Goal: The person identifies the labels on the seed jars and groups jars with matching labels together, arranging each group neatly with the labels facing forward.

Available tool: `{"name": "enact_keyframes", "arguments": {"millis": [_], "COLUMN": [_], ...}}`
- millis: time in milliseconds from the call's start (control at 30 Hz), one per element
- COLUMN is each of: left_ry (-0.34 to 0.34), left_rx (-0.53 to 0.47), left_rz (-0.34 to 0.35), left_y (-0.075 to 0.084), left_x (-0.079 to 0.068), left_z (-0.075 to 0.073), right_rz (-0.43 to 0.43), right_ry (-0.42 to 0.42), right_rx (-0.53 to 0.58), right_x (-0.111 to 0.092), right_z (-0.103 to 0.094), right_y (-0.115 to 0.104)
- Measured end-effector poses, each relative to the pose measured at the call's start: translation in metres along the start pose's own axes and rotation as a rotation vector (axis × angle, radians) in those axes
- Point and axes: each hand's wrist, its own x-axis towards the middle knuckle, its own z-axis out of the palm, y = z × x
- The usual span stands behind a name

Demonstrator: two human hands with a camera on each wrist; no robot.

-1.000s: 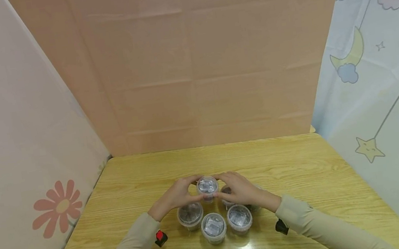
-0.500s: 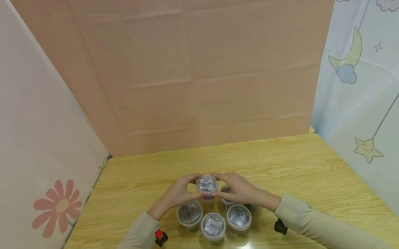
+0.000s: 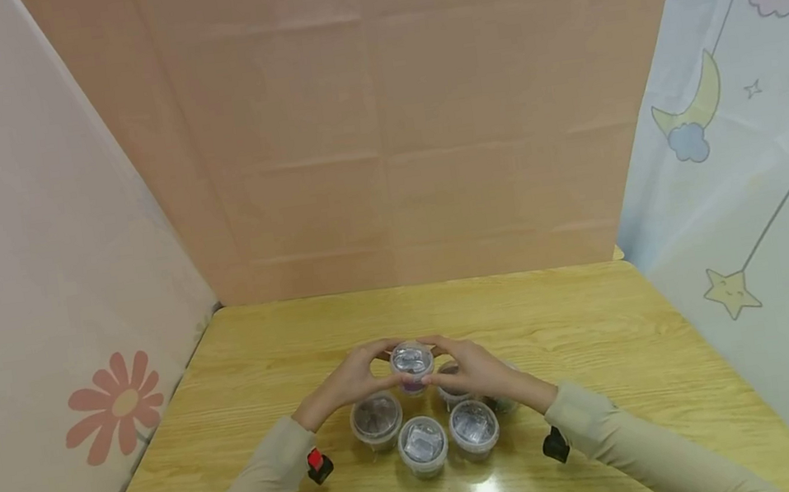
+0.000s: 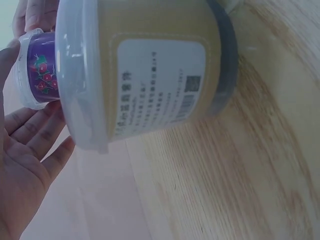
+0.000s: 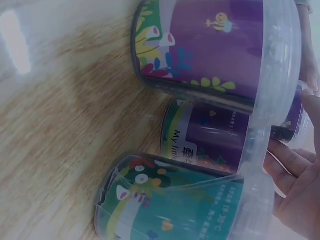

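Between both hands is a small lidded plastic tub point(image 3: 412, 357) with a purple floral label, above the back of a group of tubs. My left hand point(image 3: 356, 377) grips its left side with fingers and thumb. On the opposite side my right hand point(image 3: 476, 370) holds it the same way. In the left wrist view the purple tub point(image 4: 44, 70) sits beyond a nearer, cream-labelled tub point(image 4: 155, 75). Much of the held tub point(image 5: 292, 122) is hidden in the right wrist view by nearer tubs. Silvery packing shows through its lid.
Close below the hands stand similar tubs: one at left point(image 3: 377, 421), one front middle point(image 3: 423, 447), one front right point(image 3: 475, 431). Two more, one at back point(image 3: 453, 392) and one at right point(image 3: 503, 404), are partly covered by the right hand. All are on a wooden table point(image 3: 264, 338).
Both hands keep hold of the tub, which has shifted slightly up in the view, and more of its purple side shows. The other tubs stay in place.
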Motion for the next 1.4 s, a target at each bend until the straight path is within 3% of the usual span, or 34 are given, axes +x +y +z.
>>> {"name": "enact_keyframes", "arguments": {"millis": [367, 767, 1000, 1400], "left_ry": [-0.009, 0.017, 0.037, 0.040], "left_rx": [-0.054, -0.101, -0.134, -0.157], "left_rz": [-0.027, -0.004, 0.014, -0.003], "left_y": [0.001, -0.002, -0.003, -0.002], "left_x": [0.002, 0.002, 0.003, 0.003], "left_z": [-0.002, 0.007, 0.009, 0.011], "right_rz": [0.033, 0.103, 0.102, 0.099], "right_ry": [0.028, 0.058, 0.066, 0.028], "right_rx": [0.012, -0.018, -0.010, 0.086], "right_x": [0.002, 0.004, 0.004, 0.001], "right_z": [-0.007, -0.007, -0.006, -0.009], "right_y": [-0.003, -0.001, -0.001, -0.001]}}
